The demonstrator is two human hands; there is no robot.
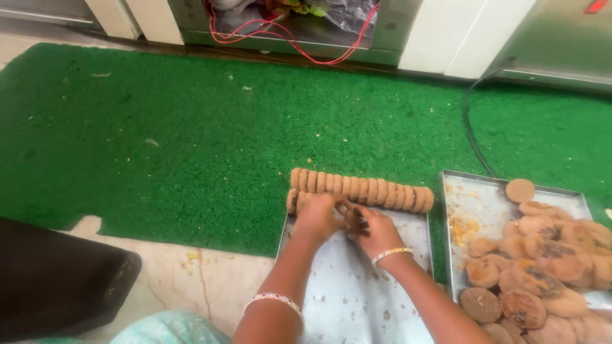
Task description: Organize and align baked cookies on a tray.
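Observation:
A row of brown round cookies [363,188] stands on edge along the far rim of a metal tray [357,293] on the floor. My left hand [317,218] presses against a short second row of cookies [294,200] at the tray's far left. My right hand [377,233] is beside it, fingers closed on a dark brown cookie [356,222] held between the two hands. Both wrists wear bracelets.
A second metal tray [479,204] at the right holds a loose heap of cookies [548,267]. Green artificial turf [191,140] covers the floor beyond. A black cable [473,127] and red wires [280,38] run near metal cabinets at the back. Dark cloth [57,280] lies at the left.

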